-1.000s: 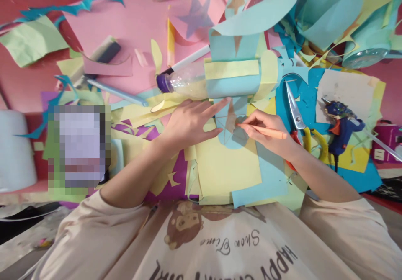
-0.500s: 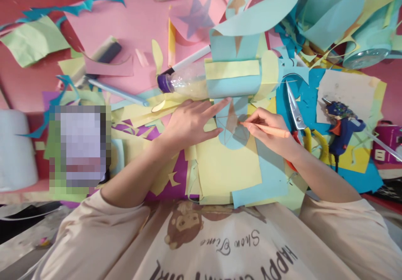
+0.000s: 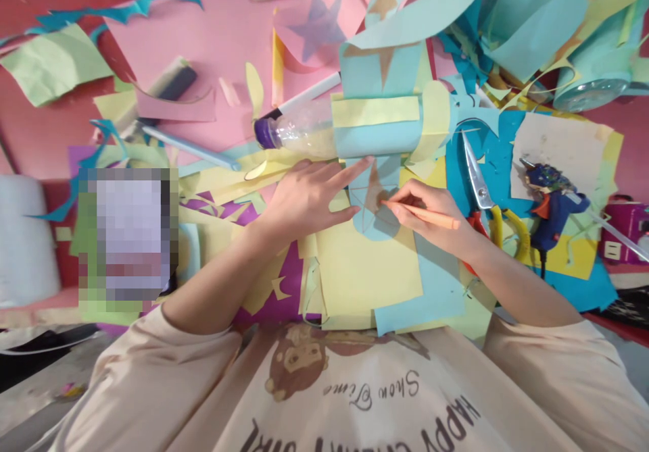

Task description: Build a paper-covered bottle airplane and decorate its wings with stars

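My left hand [image 3: 307, 198] lies flat with fingers spread on the papers, its fingertips pressing the left edge of a light blue paper piece [image 3: 372, 226] bearing a brown star shape. My right hand [image 3: 430, 219] pinches an orange pencil [image 3: 426, 215], whose tip touches that blue piece near the star. Just beyond both hands lies a clear plastic bottle [image 3: 304, 131] with a purple cap, wrapped in blue and yellow paper [image 3: 378, 128]. A yellow sheet [image 3: 365, 269] lies under the blue piece.
Scissors [image 3: 481, 192] with yellow handles lie right of my right hand, and a blue glue gun [image 3: 550, 202] further right. A white marker [image 3: 304, 97], pink sheets [image 3: 223, 40] and many coloured paper scraps cover the table. A white roll [image 3: 23, 242] stands at the left edge.
The pencil tip has shifted slightly left and down across the blue piece. My left hand has stayed where it was.
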The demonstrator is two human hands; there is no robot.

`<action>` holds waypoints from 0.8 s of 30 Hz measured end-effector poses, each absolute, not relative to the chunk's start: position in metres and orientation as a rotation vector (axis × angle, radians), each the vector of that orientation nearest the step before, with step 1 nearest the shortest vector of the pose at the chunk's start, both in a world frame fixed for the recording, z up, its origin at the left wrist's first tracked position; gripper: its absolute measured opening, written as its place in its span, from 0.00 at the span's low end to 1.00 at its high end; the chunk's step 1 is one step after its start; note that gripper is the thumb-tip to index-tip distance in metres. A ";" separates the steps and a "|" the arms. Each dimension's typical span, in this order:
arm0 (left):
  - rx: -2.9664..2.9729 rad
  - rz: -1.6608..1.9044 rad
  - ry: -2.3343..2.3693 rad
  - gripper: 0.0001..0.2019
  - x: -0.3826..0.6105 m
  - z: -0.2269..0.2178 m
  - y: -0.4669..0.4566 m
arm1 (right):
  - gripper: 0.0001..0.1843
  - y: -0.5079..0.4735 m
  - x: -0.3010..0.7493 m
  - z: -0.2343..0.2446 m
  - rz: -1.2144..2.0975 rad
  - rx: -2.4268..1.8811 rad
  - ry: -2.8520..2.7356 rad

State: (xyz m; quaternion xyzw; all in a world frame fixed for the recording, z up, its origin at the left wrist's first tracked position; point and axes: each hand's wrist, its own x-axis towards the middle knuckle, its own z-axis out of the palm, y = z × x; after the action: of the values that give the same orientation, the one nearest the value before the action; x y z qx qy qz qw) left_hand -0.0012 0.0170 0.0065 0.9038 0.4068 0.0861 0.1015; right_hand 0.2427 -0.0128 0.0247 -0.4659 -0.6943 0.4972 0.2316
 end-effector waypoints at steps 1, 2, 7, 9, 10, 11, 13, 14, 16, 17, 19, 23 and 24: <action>2.666 0.242 1.206 0.30 -0.001 0.007 0.017 | 0.08 -0.013 0.243 0.024 1.368 -1.284 -1.905; 2.665 0.228 1.210 0.30 -0.001 0.007 0.017 | 0.08 -0.013 0.243 0.024 1.380 -1.282 -1.912; 2.684 0.231 1.215 0.29 -0.001 0.007 0.018 | 0.10 -0.012 0.243 0.025 1.385 -1.309 -1.930; 2.701 0.265 1.200 0.29 -0.001 0.005 0.017 | 0.10 -0.013 0.242 0.026 1.366 -1.327 -1.916; 2.706 0.278 1.193 0.29 -0.001 0.005 0.017 | 0.10 -0.013 0.241 0.027 1.370 -1.312 -1.926; 2.710 0.292 1.189 0.29 -0.002 0.004 0.017 | 0.09 -0.013 0.241 0.028 1.380 -1.291 -1.946; 2.708 0.305 1.189 0.30 -0.002 0.004 0.017 | 0.08 -0.013 0.240 0.029 1.393 -1.251 -1.992; 2.704 0.307 1.192 0.30 -0.002 0.004 0.017 | 0.09 -0.013 0.240 0.030 1.395 -1.244 -2.011; 2.696 0.303 1.192 0.30 -0.002 0.004 0.017 | 0.10 -0.013 0.239 0.030 1.391 -1.244 -2.024; 2.695 0.296 1.191 0.30 -0.002 0.005 0.017 | 0.10 -0.013 0.239 0.030 1.386 -1.249 -2.016; 2.703 0.287 1.190 0.29 -0.001 0.005 0.017 | 0.11 -0.013 0.240 0.029 1.350 -1.280 -1.981; 2.725 0.298 1.187 0.29 -0.002 0.004 0.018 | 0.09 -0.012 0.241 0.029 1.275 -1.370 -1.913; 2.727 0.306 1.184 0.29 -0.002 0.004 0.017 | 0.09 -0.013 0.241 0.029 1.281 -1.373 -1.903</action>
State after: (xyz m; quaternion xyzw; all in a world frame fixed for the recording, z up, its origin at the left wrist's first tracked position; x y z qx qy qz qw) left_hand -0.0019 0.0175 0.0035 0.9098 0.3949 0.1020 0.0764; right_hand 0.2409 -0.0127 0.0285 -0.4994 -0.6925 0.4662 0.2317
